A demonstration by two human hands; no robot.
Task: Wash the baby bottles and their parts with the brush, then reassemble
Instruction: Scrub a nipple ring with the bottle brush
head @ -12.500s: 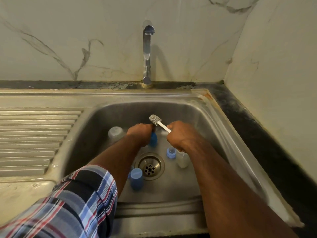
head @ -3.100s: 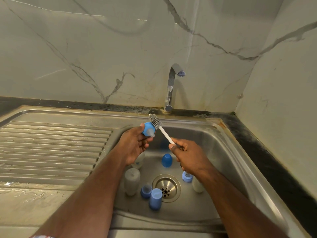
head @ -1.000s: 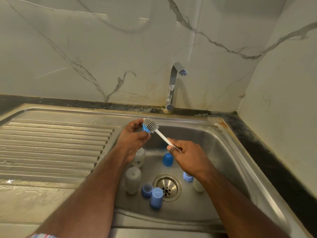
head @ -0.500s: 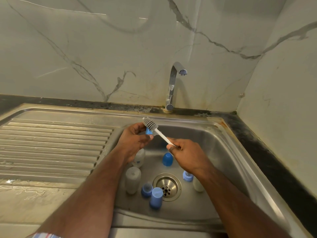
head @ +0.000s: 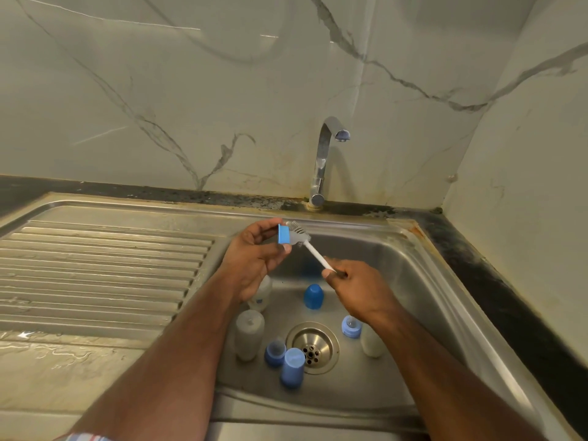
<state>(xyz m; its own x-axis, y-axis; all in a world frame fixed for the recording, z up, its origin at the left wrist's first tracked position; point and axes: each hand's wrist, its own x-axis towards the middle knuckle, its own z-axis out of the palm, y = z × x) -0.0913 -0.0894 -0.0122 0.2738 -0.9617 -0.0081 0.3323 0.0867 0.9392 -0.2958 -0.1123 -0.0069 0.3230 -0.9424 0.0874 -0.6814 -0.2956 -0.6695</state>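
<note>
**Both hands raised, each closed on something**

The left hand (head: 254, 259) is held up, palm turned inward, its thumb and fingers (head: 265, 225) curled to pinch a blue ring (head: 282, 233) at their tips. The left forearm runs up from the lower left, a plaid sleeve edge at its base. The right hand (head: 359, 288) sits lower and to the right, back upward, fingers folded round the end of a brush (head: 313, 251) whose head lies against the ring, just beside the left fingertips. The right forearm enters from the lower right.
</note>
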